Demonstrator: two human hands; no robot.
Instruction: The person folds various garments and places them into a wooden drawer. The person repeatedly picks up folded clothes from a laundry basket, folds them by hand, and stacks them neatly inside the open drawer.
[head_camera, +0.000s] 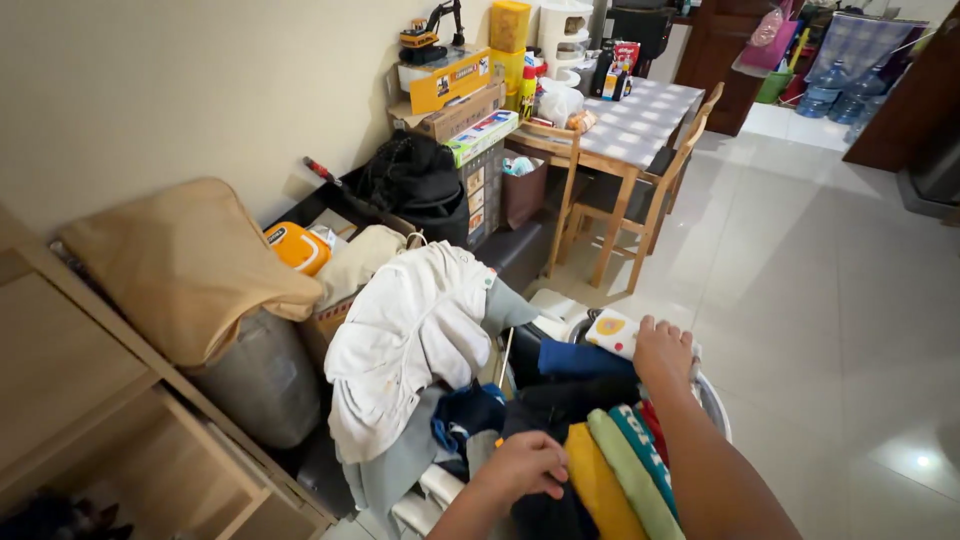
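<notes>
Your left hand (522, 466) is curled down onto the dark clothes (560, 405) at the near end of the laundry pile, pinching the fabric. Your right hand (662, 352) rests fingers-down on the far edge of that pile, by a white cloth with a yellow print (612, 332); can't tell if it's gripping. Yellow, green and teal folded pieces (615, 480) lie between your arms. A white garment (410, 335) is heaped just left, and a wooden chair (630, 190) stands at the tabletop (640, 120) further back.

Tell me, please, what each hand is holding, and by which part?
The left hand pinches dark cloth at its top edge; the right hand rests on the basket's far side, its grip hidden.
</notes>
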